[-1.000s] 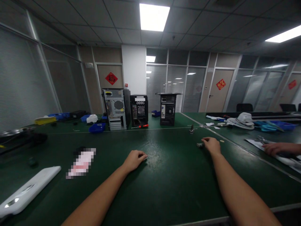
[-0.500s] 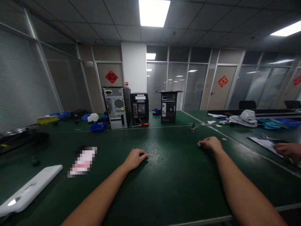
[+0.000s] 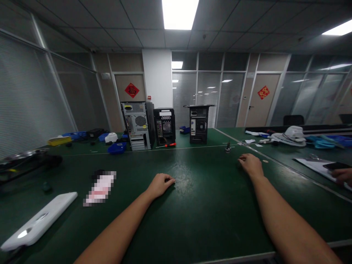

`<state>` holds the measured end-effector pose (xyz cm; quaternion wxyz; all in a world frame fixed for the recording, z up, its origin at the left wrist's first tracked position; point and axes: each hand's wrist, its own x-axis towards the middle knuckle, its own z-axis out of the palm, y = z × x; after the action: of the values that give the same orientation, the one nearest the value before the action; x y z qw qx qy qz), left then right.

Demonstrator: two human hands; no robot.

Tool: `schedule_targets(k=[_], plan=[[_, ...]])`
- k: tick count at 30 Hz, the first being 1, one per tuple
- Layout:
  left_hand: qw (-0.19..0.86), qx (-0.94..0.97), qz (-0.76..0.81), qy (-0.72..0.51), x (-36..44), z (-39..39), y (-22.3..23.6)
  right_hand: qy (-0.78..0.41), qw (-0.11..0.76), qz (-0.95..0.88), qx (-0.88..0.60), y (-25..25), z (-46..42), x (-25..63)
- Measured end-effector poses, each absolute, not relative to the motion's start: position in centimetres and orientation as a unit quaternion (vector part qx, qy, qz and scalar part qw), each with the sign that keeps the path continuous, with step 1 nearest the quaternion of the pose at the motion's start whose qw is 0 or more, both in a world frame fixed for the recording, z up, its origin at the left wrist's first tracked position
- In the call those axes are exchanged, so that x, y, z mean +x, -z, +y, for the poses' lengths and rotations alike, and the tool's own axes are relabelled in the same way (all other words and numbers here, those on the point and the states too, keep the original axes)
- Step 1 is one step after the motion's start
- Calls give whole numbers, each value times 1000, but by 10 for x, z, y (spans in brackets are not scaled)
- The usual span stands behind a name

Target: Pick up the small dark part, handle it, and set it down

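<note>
My left hand (image 3: 161,185) rests on the green tabletop (image 3: 203,212), its fingers curled in and the thumb lying close to them. Nothing shows in it. Farther right and forward, my right hand (image 3: 250,165) is low over the table with the fingers bent down and together. Whatever it may hold is hidden behind the fingers. A small dark metal piece (image 3: 228,147) stands upright on the table, just beyond and left of my right hand. A small pale round disc (image 3: 265,161) lies to the right of that hand.
Three computer cases (image 3: 198,124) stand at the back, with a red screwdriver (image 3: 170,145) before them. On the left are a white power strip-like bar (image 3: 41,220) and a blurred-out pink item (image 3: 101,187). At right, another person's hand (image 3: 342,175) is by a clipboard (image 3: 313,164).
My right hand has shifted slightly forward, and the small shiny piece at its fingertips no longer shows. My left hand stays in place. The view has turned slightly left.
</note>
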<state>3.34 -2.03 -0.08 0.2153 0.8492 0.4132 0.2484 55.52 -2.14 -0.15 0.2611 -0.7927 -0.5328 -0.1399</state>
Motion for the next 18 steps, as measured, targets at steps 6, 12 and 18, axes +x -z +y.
schedule_targets(k=[6,12,18], plan=[[218,850,414,-242,33,-19,2,121,284,-520,-796,3,-22,558],[214,849,416,-246,33,-20,1,116,288,-521,-795,9,-18,562],[220,849,412,-249,32,-18,4,103,322,-499,-798,12,-15,566]])
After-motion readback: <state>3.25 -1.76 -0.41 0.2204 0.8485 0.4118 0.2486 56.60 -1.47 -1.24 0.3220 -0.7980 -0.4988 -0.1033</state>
